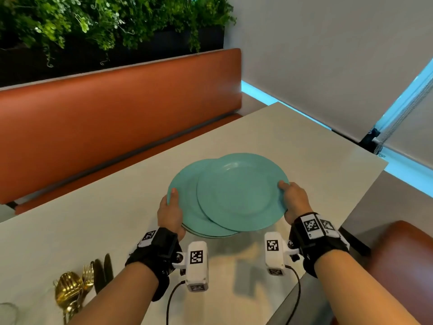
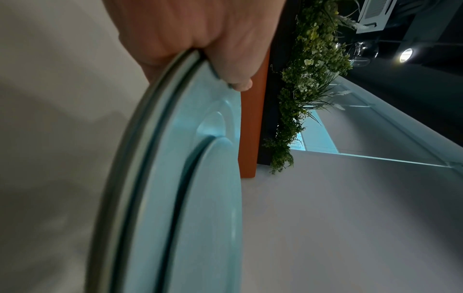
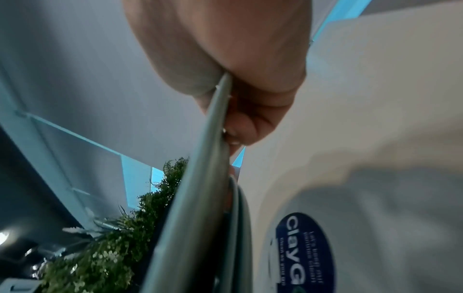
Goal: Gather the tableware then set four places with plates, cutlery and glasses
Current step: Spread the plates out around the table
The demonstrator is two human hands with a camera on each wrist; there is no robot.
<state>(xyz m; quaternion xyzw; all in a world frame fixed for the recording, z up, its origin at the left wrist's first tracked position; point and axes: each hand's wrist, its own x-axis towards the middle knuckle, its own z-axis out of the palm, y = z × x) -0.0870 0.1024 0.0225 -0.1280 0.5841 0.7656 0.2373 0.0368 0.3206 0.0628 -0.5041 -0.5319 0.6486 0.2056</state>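
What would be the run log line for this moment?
left hand: holds plate stack | right hand: pinches top plate | cutlery: on table

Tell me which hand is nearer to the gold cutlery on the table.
Left. The left hand grips the plate stack's left rim, just up and right of the gold cutlery. The right hand pinches the top plate on the far side.

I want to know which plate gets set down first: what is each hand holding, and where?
Right hand pinches the top plate at its right rim; left hand grips the stack below at its left rim.
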